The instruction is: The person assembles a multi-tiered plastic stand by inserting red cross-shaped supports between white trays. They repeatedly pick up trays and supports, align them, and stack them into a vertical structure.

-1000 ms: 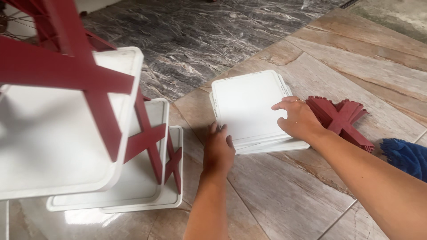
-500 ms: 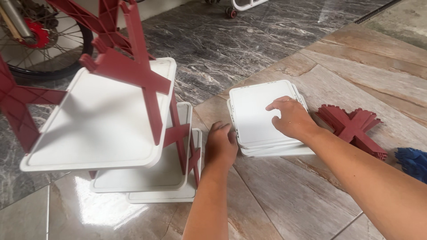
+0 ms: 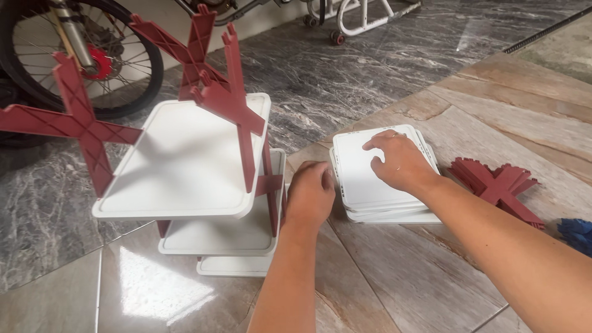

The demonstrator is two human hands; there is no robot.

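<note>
A stack of white square plastic shelf panels (image 3: pixel 364 166) lies on the tiled floor. My right hand (image 3: pixel 398 161) rests flat on top of the stack, fingers spread. My left hand (image 3: pixel 311 192) curls against the stack's left edge, touching the panels' side. To the left stands a partly built shelf rack (image 3: pixel 191 160) of white panels joined by dark red cross-shaped posts (image 3: pixel 231 102). A pile of loose red cross pieces (image 3: pixel 499 185) lies on the floor right of the stack.
A bicycle wheel (image 3: pixel 74 55) stands at the back left on dark marbled floor. A white tubular frame on castors (image 3: pixel 357 15) is at the back. A blue object (image 3: pixel 576 234) shows at the right edge.
The view has drawn back and to the left, showing the whole rack and the wheel. My right hand slid slightly across the stack top; my left hand stays at its edge.
</note>
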